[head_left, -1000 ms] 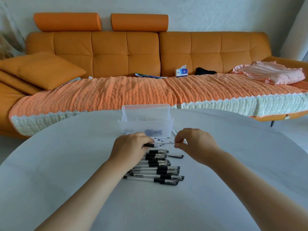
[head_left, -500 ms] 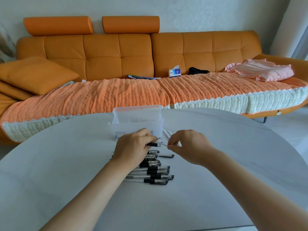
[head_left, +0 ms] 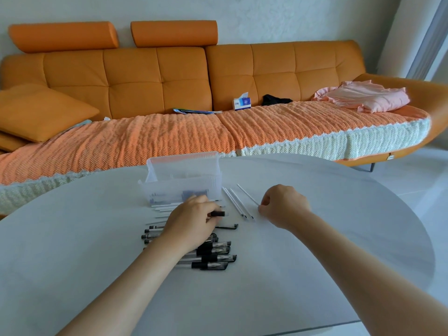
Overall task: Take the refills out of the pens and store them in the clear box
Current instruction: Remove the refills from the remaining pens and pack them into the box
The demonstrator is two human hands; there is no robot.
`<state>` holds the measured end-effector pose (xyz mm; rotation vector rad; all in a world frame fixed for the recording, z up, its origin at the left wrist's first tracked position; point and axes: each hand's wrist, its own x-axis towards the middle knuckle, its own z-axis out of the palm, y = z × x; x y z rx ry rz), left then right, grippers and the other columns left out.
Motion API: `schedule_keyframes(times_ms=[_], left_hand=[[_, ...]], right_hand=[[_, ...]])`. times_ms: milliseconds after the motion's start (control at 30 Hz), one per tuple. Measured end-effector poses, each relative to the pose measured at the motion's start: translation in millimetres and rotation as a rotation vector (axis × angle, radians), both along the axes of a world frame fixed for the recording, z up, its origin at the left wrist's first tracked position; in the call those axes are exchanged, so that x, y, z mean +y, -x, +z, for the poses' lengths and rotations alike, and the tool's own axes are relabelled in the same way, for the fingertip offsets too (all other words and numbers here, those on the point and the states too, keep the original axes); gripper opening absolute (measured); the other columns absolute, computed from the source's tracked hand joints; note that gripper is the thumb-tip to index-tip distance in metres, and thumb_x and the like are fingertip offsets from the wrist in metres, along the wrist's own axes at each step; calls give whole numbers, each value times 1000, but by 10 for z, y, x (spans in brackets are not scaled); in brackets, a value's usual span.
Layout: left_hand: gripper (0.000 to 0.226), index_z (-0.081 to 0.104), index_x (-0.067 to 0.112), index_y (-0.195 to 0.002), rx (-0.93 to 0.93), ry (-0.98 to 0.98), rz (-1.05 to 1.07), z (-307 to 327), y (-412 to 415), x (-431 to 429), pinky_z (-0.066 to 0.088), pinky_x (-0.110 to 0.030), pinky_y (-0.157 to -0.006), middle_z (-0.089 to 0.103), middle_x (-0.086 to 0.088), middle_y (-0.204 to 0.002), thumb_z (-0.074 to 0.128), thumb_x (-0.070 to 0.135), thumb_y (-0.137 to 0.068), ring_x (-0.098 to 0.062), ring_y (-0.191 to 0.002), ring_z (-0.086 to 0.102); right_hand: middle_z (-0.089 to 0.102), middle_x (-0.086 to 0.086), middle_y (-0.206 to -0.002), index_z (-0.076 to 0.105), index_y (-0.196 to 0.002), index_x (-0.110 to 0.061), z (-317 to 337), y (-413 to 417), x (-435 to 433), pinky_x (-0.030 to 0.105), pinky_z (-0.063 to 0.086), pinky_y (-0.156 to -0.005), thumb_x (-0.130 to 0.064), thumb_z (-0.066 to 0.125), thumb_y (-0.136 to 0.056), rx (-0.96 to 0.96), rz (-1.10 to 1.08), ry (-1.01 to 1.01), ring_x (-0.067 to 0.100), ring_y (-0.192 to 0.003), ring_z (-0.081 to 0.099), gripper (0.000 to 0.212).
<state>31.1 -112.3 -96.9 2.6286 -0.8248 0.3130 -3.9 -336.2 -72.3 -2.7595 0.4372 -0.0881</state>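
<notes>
A few white refills (head_left: 233,202) lie just right of the clear box (head_left: 169,187); my right hand (head_left: 284,207) pinches one more refill (head_left: 246,194) beside them. In front of the box my left hand (head_left: 191,220) grips a pen barrel (head_left: 218,213), the pile of pens (head_left: 214,257) farther out on that side.

- The clear box (head_left: 184,187) stood at the far middle of the surface (head_left: 339,238), barring a straight reach.
- Loose refills (head_left: 233,202) lay just right of it.
- Pens (head_left: 213,258) crowded the near middle.
- Either side of the surface offered a wide, bare way through.
</notes>
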Motion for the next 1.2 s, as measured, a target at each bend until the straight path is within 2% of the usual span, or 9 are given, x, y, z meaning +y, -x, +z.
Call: schedule_keyframes(times_ms=[167, 300, 400, 500, 633, 800, 1067, 1200], left_hand=[[18, 69, 30, -104, 33, 11, -6, -23, 5, 16, 48, -32, -79, 57, 15, -96, 58, 39, -93, -8, -103, 50], [19, 69, 30, -107, 23, 24, -7, 9, 0, 63, 48, -31, -80, 57, 16, -98, 59, 36, -93, -8, -104, 50], [18, 69, 29, -107, -11, 46, 3, 50, -6, 113, 47, -29, -79, 57, 17, -100, 59, 34, -93, -7, -105, 50], [18, 70, 30, -103, -41, 32, 38, 72, -18, 201, 44, -28, -74, 56, 15, -93, 58, 37, -93, -10, -102, 51], [29, 68, 32, -104, -75, 16, 103, 104, -28, 347, 43, -29, -70, 49, 13, -81, 54, 53, -89, -9, -91, 50], [33, 63, 31, -102, -46, -42, 115, 130, -40, 518, 42, -29, -66, 50, 13, -84, 43, 56, -93, -9, -89, 49], [29, 63, 27, -100, -58, -80, 120, 91, -63, 712, 42, -29, -64, 50, 11, -84, 46, 49, -96, -10, -85, 51], [28, 62, 25, -100, -51, -69, 115, 66, -69, 757, 44, -30, -67, 52, 11, -87, 46, 47, -97, -11, -88, 52]], right_hand=[[66, -8, -80, 66, -78, -25, -24, -54, 77, 23, 41, -53, -29, 60, -86, -8, 49, 2, 17, -74, 63, 11], [68, -10, -91, 71, -88, -27, 14, -60, 150, 28, 53, -64, -26, 54, -89, -103, 104, 22, 15, -80, 63, 16], [68, -16, -102, 69, -104, -33, 45, -45, 260, 26, 45, -67, -35, 59, -93, -161, 211, -9, 11, -92, 61, 15], [65, -17, -105, 68, -102, -35, 8, -36, 381, 26, 43, -69, -40, 62, -92, -180, 345, 9, 9, -92, 59, 13], [57, -14, -109, 69, -102, -35, -72, -65, 474, 27, 43, -72, -42, 61, -93, -130, 462, 68, 10, -88, 55, 14], [57, -15, -108, 69, -105, -37, -101, -114, 469, 26, 44, -73, -39, 57, -95, -79, 470, 63, 10, -92, 56, 16], [61, -16, -107, 67, -114, -36, -67, -236, 527, 26, 50, -74, -40, 54, -97, -159, 430, 94, 7, -91, 58, 21], [61, -14, -111, 67, -115, -34, -70, -343, 614, 26, 44, -70, -36, 49, -101, -150, 433, 178, 12, -96, 60, 24]])
